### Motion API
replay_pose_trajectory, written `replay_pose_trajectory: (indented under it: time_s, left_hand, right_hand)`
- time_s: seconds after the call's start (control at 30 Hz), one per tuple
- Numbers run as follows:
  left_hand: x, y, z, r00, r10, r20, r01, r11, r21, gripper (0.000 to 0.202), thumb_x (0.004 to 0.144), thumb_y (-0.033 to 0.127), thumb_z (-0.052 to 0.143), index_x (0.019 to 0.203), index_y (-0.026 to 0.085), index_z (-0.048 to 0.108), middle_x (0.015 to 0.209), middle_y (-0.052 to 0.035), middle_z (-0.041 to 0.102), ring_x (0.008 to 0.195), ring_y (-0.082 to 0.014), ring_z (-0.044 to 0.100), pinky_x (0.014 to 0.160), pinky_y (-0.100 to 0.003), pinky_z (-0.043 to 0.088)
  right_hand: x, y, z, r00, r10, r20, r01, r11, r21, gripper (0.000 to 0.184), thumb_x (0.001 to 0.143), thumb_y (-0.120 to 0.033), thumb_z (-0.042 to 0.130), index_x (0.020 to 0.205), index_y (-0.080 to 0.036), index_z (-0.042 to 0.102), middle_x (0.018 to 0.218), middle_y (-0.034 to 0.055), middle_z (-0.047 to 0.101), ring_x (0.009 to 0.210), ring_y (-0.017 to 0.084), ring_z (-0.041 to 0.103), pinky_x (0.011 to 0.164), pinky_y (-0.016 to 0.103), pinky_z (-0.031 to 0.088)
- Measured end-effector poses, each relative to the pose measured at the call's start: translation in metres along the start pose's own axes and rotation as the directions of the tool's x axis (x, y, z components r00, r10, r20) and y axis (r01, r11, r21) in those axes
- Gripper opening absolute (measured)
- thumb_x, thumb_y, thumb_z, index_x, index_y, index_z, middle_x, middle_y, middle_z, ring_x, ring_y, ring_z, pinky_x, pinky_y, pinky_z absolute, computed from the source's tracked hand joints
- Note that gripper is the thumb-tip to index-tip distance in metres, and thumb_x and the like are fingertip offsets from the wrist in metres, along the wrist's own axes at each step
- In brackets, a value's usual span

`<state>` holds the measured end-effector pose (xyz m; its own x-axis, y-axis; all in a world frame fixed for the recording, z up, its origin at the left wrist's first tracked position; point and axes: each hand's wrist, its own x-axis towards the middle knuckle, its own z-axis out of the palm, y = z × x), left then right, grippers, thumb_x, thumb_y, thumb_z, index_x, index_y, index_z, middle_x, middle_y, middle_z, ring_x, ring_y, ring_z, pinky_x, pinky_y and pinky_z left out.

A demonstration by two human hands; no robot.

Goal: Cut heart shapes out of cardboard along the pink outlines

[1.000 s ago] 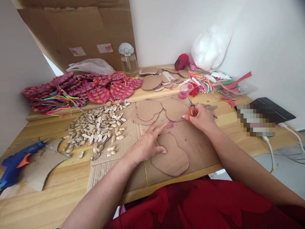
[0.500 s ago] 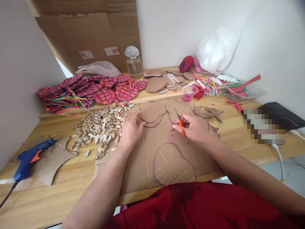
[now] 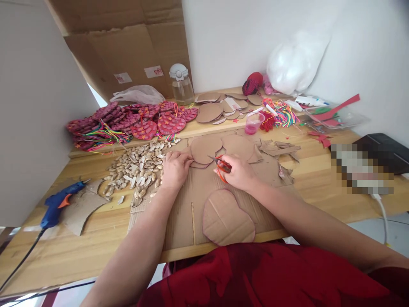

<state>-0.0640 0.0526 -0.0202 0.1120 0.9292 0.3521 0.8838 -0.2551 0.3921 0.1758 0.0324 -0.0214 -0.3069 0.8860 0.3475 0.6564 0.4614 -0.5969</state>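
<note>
My right hand [image 3: 238, 171] grips a pair of scissors [image 3: 224, 167] by its orange handles. The blades point left and look parted at the edge of a cut cardboard piece [image 3: 206, 149] with a rounded, purple-marked outline. My left hand [image 3: 177, 168] is closed at that piece's left edge, thumb and fingers pinching it. Just to its right lies a second rounded cardboard piece [image 3: 239, 147]. Nearer my body is a larger pear-shaped cardboard cutout [image 3: 228, 217]. All of these rest on a big cardboard sheet [image 3: 179, 230].
Peanut shells [image 3: 137, 170] are heaped on the left, beyond a blue glue gun [image 3: 60, 202]. Red decorated pieces [image 3: 143, 119], cardboard cutouts [image 3: 209, 112], a pink cup [image 3: 254, 123] and a bottle [image 3: 181, 85] line the back. Cardboard scraps [image 3: 279, 148] lie right.
My right hand has moved left with the scissors, bringing the blades to the cardboard piece by my left hand. The scissors, earlier closed, now look spread. The camera view has shifted slightly.
</note>
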Motion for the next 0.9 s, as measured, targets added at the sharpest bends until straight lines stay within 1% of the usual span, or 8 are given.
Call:
replay_pose_trajectory:
  time_s: [0.13, 0.3, 0.4, 0.47, 0.53, 0.67, 0.77, 0.9]
  left_hand:
    - [-0.003, 0.001, -0.003, 0.998, 0.027, 0.049, -0.024, 0.998, -0.054, 0.013, 0.087, 0.03, 0.064, 0.086, 0.023, 0.075, 0.095, -0.009, 0.072, 0.1, -0.0289, 0.06, 0.097, -0.046, 0.041]
    - [0.007, 0.006, -0.015, 0.986, 0.056, 0.159, -0.03, 0.986, -0.162, 0.013, 0.085, 0.032, 0.065, 0.084, 0.025, 0.076, 0.09, -0.0043, 0.075, 0.091, -0.023, 0.066, 0.089, -0.035, 0.048]
    - [0.029, 0.01, -0.013, 0.992, -0.035, 0.118, 0.056, 0.983, -0.175, 0.026, 0.088, 0.029, 0.06, 0.109, 0.02, 0.072, 0.105, -0.0089, 0.075, 0.098, -0.0237, 0.067, 0.092, -0.037, 0.048]
    - [0.046, 0.013, -0.005, 0.988, -0.073, 0.133, 0.097, 0.978, -0.184, 0.048, 0.077, 0.03, 0.074, 0.123, 0.017, 0.067, 0.115, -0.012, 0.072, 0.106, -0.0267, 0.065, 0.096, -0.04, 0.047]
    - [0.058, 0.017, 0.004, 0.981, -0.097, 0.169, 0.13, 0.971, -0.2, 0.068, 0.06, 0.03, 0.087, 0.123, 0.015, 0.067, 0.117, -0.0142, 0.071, 0.107, -0.0304, 0.065, 0.096, -0.042, 0.047]
    - [0.067, 0.026, 0.012, 0.976, -0.156, 0.154, 0.193, 0.944, -0.267, 0.079, 0.051, 0.021, 0.09, 0.126, 0.014, 0.066, 0.112, -0.0137, 0.071, 0.105, -0.0312, 0.064, 0.097, -0.043, 0.046]
    - [0.065, 0.028, 0.007, 0.966, -0.228, 0.121, 0.257, 0.893, -0.37, 0.068, 0.056, 0.019, 0.087, 0.122, 0.014, 0.067, 0.097, -0.0089, 0.071, 0.097, -0.0283, 0.065, 0.093, -0.042, 0.048]
    - [0.056, 0.024, -0.004, 0.929, -0.334, 0.16, 0.363, 0.74, -0.566, 0.026, 0.066, 0.022, 0.082, 0.087, 0.014, 0.069, 0.074, -0.0027, 0.066, 0.072, -0.0203, 0.065, 0.072, -0.035, 0.054]
  right_hand:
    - [0.001, 0.003, -0.001, 0.993, 0.111, -0.027, -0.106, 0.983, 0.148, 0.018, 0.084, -0.034, 0.07, 0.095, -0.02, 0.068, 0.087, 0.0062, 0.073, 0.079, 0.02, 0.065, 0.072, 0.029, 0.046]
    - [0.002, 0.005, 0.0, 0.989, 0.147, -0.022, -0.14, 0.974, 0.18, 0.016, 0.083, -0.033, 0.07, 0.092, -0.02, 0.068, 0.088, 0.007, 0.075, 0.081, 0.022, 0.068, 0.073, 0.031, 0.048]
    - [0.003, 0.007, 0.001, 0.985, 0.17, -0.008, -0.164, 0.962, 0.216, 0.015, 0.084, -0.033, 0.068, 0.093, -0.021, 0.067, 0.087, 0.0055, 0.076, 0.076, 0.019, 0.069, 0.07, 0.029, 0.049]
    - [0.004, 0.008, 0.001, 0.983, 0.183, 0.002, -0.179, 0.954, 0.239, 0.015, 0.084, -0.033, 0.068, 0.093, -0.021, 0.067, 0.087, 0.005, 0.076, 0.075, 0.019, 0.069, 0.069, 0.029, 0.049]
    - [0.005, 0.009, 0.001, 0.981, 0.193, 0.005, -0.188, 0.948, 0.258, 0.015, 0.084, -0.033, 0.068, 0.092, -0.021, 0.067, 0.088, 0.0048, 0.077, 0.075, 0.019, 0.07, 0.069, 0.029, 0.049]
    - [0.005, 0.01, 0.0, 0.981, 0.193, 0.011, -0.188, 0.942, 0.279, 0.012, 0.084, -0.032, 0.068, 0.09, -0.021, 0.066, 0.085, 0.004, 0.077, 0.077, 0.02, 0.07, 0.068, 0.03, 0.048]
    - [0.005, 0.012, 0.002, 0.977, 0.212, 0.018, -0.204, 0.909, 0.364, 0.012, 0.082, -0.032, 0.069, 0.088, -0.021, 0.066, 0.084, 0.0036, 0.076, 0.076, 0.02, 0.069, 0.071, 0.031, 0.048]
    - [0.009, 0.016, 0.005, 0.967, 0.255, 0.016, -0.22, 0.8, 0.558, 0.02, 0.076, -0.036, 0.075, 0.084, -0.02, 0.064, 0.082, 0.0032, 0.072, 0.076, 0.019, 0.065, 0.073, 0.031, 0.048]
